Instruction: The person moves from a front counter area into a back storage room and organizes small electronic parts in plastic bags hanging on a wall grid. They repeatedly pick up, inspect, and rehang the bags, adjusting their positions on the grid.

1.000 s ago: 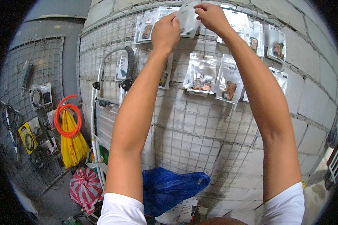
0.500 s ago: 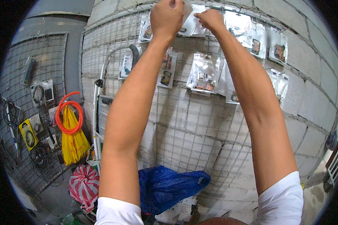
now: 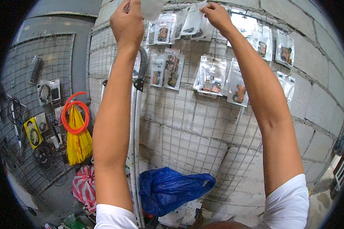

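Note:
High on the left, my left hand (image 3: 128,24) is closed on a pale plastic pouch (image 3: 151,8), whose upper part runs out of the picture. To its right, the fingers of my right hand (image 3: 216,17) pinch the top edge of a whitish zip pouch (image 3: 193,21) at the upper row. Beside it hang clear pouches with small orange and black parts, among them one pouch (image 3: 163,29) between my hands. Lower down, another row includes a silver pouch (image 3: 211,76) and a pouch (image 3: 237,86) partly behind my right forearm.
A wire grid (image 3: 195,129) stands against the block wall (image 3: 321,99). A folded metal ladder (image 3: 135,114) leans beside my left arm. Below are a blue plastic bag (image 3: 172,191) and a red-striped bag (image 3: 84,185). At left, an orange hose coil (image 3: 87,118) hangs over a yellow bag (image 3: 78,143).
My left hand has moved left and slightly down with the pale pouch, away from the hanging row. My right hand stays near the same hooks, a little higher.

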Demonstrator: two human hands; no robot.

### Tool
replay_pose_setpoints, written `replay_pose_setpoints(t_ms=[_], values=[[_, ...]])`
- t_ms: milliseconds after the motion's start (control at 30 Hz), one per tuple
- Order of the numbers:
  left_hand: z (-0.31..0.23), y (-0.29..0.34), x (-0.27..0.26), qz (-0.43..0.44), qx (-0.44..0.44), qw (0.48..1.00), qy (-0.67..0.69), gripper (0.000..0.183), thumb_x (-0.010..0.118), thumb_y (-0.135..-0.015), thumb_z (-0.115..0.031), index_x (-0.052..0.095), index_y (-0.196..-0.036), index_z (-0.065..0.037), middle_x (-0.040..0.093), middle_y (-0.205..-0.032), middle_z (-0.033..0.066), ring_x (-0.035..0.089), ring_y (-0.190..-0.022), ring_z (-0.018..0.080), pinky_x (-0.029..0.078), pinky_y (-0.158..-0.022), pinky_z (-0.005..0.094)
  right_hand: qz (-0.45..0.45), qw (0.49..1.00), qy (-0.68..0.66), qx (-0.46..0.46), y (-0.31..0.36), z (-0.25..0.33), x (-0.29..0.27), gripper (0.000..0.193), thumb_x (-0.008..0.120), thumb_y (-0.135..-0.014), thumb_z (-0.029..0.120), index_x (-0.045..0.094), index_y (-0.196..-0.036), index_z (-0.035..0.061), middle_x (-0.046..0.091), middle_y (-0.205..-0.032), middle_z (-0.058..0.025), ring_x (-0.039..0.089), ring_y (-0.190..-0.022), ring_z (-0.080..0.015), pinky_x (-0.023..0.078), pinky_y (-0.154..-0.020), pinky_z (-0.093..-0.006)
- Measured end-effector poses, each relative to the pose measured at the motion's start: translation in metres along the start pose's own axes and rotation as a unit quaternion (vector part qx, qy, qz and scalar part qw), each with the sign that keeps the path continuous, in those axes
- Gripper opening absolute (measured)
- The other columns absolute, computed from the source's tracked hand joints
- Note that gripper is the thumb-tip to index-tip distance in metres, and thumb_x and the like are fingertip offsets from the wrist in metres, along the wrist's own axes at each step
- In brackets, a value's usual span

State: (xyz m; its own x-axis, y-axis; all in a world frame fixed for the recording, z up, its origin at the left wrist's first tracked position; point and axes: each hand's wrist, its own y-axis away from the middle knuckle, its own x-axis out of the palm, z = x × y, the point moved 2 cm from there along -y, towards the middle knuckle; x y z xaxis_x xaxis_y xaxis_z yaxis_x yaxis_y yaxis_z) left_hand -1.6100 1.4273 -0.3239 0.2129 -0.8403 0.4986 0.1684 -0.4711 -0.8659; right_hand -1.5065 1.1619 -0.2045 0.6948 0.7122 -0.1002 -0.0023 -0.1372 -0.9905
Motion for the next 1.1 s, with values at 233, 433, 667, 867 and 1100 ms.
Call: replay_pose_setpoints(t_ms=[233,433,667,867,1100], values=[[0.015,0.003,-0.011,-0.024,0.016,0.998,-0.056,0.040,0.062,-0.100,-0.035,0.072,-0.111,0.002,0.072,-0.092,0.0071,0.066,-0.084,0.0137,0.054,-0.073,0.0300,0.011,0.972,-0.232,0.027,0.012,0.014,-0.014,0.021,0.065,-0.087,0.023,0.063,-0.085,0.0018,0.064,-0.077,-0.0079,0.061,-0.072,-0.0161,0.051,-0.064,-0.0316],[0.015,0.012,0.033,0.047,0.125,0.969,-0.210,0.033,0.061,-0.098,-0.032,0.073,-0.116,-0.007,0.075,-0.099,0.0096,0.069,-0.089,0.0208,0.053,-0.084,0.0349,-0.040,0.955,-0.287,0.061,0.047,0.033,-0.083,0.018,0.064,-0.091,0.022,0.059,-0.086,0.0052,0.058,-0.076,-0.0022,0.055,-0.065,-0.0108,0.047,-0.057,-0.0264],[0.024,0.036,0.103,0.131,0.357,0.860,-0.341,0.031,0.064,-0.092,-0.023,0.069,-0.121,-0.015,0.071,-0.118,0.0037,0.066,-0.104,0.0286,0.054,-0.090,0.0406,-0.021,0.986,-0.160,0.038,0.126,0.053,-0.203,0.019,0.067,-0.092,0.025,0.063,-0.088,0.0064,0.060,-0.080,0.0006,0.055,-0.071,-0.0091,0.047,-0.061,-0.0263],[0.029,0.064,0.120,0.157,0.353,0.848,-0.363,0.033,0.064,-0.090,-0.020,0.067,-0.123,-0.015,0.071,-0.117,0.0035,0.066,-0.105,0.0270,0.054,-0.090,0.0410,0.002,0.992,-0.096,0.082,0.174,0.033,-0.262,0.020,0.067,-0.092,0.025,0.060,-0.086,0.0079,0.054,-0.075,0.0030,0.047,-0.062,-0.0055,0.040,-0.057,-0.0231],[0.034,0.063,0.128,0.149,0.331,0.857,-0.366,0.032,0.062,-0.092,-0.020,0.067,-0.124,-0.015,0.072,-0.116,0.0041,0.066,-0.105,0.0281,0.053,-0.091,0.0418,0.024,0.991,-0.085,0.100,0.199,0.034,-0.297,0.020,0.068,-0.093,0.027,0.060,-0.087,0.0096,0.055,-0.078,0.0041,0.049,-0.069,-0.0044,0.041,-0.060,-0.0221]])
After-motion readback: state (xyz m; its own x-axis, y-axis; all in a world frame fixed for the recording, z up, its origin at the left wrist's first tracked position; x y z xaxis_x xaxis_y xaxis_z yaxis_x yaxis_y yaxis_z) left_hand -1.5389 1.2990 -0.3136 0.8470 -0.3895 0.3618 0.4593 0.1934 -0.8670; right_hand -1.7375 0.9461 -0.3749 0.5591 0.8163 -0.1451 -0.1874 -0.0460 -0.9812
